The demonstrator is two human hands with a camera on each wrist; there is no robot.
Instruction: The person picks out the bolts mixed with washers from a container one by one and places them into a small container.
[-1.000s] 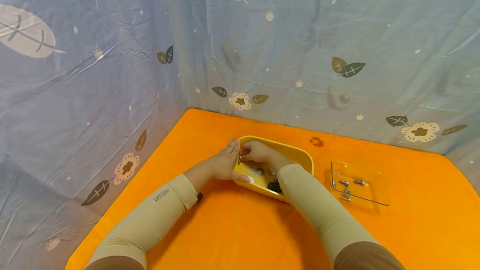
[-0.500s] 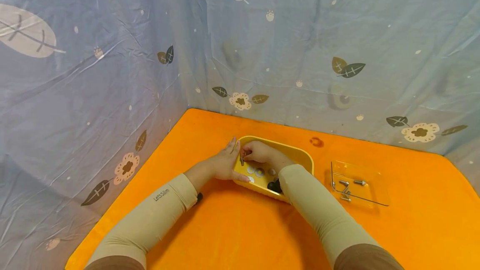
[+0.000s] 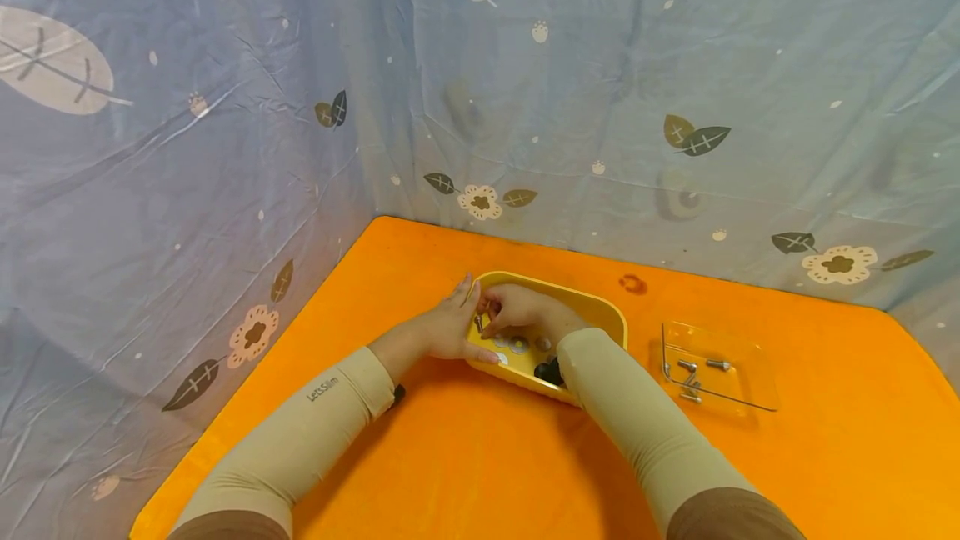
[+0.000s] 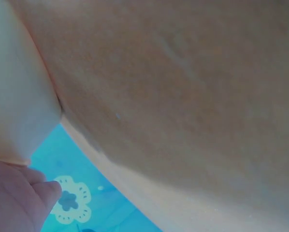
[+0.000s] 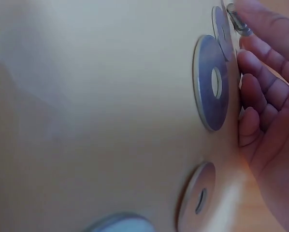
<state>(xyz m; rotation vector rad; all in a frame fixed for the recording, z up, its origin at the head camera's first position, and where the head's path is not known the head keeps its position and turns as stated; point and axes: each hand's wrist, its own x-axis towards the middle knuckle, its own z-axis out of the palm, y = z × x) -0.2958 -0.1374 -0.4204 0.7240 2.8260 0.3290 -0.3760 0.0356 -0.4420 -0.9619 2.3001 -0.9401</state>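
Note:
A yellow plastic bin (image 3: 607, 332) stands on the table with several flat metal washers (image 5: 210, 104) on its floor. My left hand (image 3: 446, 327) lies against the bin's left end, fingers extended toward the far corner and thumb across the near rim. My right hand (image 3: 513, 308) reaches inside. With thumb and fingertips it pinches a small metal bolt (image 3: 478, 323) beside the left wall. In the right wrist view the bolt shows at the thumb, with the other fingers curled loosely close to the washers. The left wrist view is mostly filled by skin.
To the bin's right, a clear plastic tray (image 3: 757, 394) holds several metal bolts (image 3: 717, 364). A black object (image 3: 550, 372) shows in the bin beside the right wrist. Patterned blue sheeting (image 3: 570, 90) rises behind the orange table (image 3: 480, 465) and along its left side.
The bolt and the right fingertips have shifted slightly within the bin's left end, and one right finger or thumb now extends lower. The left hand and the bin have stayed put.

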